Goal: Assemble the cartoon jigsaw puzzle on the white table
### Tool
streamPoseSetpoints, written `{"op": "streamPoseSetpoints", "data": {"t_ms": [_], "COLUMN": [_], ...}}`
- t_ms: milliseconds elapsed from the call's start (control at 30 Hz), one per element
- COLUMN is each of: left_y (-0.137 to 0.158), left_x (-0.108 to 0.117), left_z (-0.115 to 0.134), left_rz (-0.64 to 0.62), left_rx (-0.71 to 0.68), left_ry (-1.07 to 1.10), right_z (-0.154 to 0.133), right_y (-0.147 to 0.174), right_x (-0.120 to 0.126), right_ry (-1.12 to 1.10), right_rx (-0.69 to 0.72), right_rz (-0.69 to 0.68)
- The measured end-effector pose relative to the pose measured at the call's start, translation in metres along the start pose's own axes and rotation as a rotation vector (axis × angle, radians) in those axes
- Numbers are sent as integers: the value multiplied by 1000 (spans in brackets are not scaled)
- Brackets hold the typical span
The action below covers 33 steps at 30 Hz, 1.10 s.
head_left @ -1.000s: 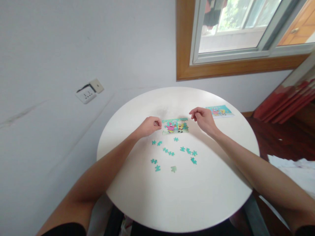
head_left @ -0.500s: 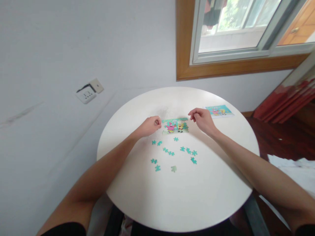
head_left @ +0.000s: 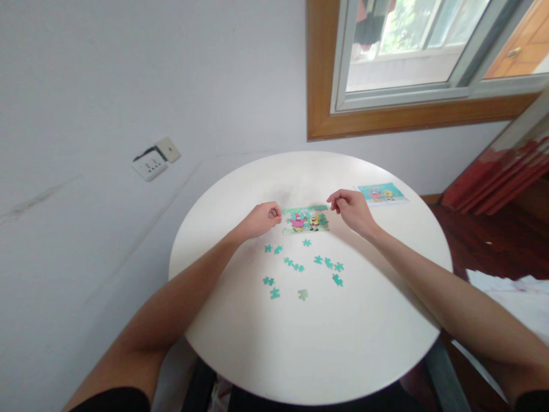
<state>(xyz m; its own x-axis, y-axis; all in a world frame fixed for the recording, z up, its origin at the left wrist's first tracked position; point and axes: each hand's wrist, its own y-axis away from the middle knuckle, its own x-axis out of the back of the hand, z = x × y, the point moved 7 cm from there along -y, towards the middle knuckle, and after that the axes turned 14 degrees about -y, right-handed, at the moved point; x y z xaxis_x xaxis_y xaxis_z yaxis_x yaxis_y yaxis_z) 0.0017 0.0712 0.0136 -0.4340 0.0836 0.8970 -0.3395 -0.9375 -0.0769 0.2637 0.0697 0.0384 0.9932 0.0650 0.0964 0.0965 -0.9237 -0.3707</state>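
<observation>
A partly assembled jigsaw puzzle (head_left: 305, 220) lies flat on the white table, showing a pink starfish and a yellow sponge character. At its left edge is my left hand (head_left: 265, 219), fingers curled together; whether anything is in them is hidden. My right hand (head_left: 350, 209) hovers by the puzzle's upper right corner, fingers bent but apart, with nothing visible in them. Nearer to me lie several loose teal pieces, among them a puzzle piece (head_left: 306, 243) just below the puzzle and a teal pair (head_left: 337, 280) on the right. One pale green piece (head_left: 303, 294) sits closest to me.
A reference picture card (head_left: 383, 194) with the same characters lies beyond my right hand. The round white table (head_left: 317, 355) meets the wall at the back left. A wall socket (head_left: 150, 165), a wood-framed window (head_left: 319, 129) and a red curtain (head_left: 480, 183) surround it.
Both hands stay almost where they were; my right hand shifts very slightly left. The puzzle and the loose pieces have not moved.
</observation>
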Motion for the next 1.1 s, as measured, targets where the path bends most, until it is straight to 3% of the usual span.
{"op": "streamPoseSetpoints", "data": {"t_ms": [1100], "left_y": [2], "left_x": [3], "left_z": [14], "left_rz": [-14], "left_rx": [-34], "left_ry": [-8], "right_z": [1], "right_y": [1], "right_x": [-5], "right_ry": [14], "right_rx": [-66], "right_rz": [-49]}}
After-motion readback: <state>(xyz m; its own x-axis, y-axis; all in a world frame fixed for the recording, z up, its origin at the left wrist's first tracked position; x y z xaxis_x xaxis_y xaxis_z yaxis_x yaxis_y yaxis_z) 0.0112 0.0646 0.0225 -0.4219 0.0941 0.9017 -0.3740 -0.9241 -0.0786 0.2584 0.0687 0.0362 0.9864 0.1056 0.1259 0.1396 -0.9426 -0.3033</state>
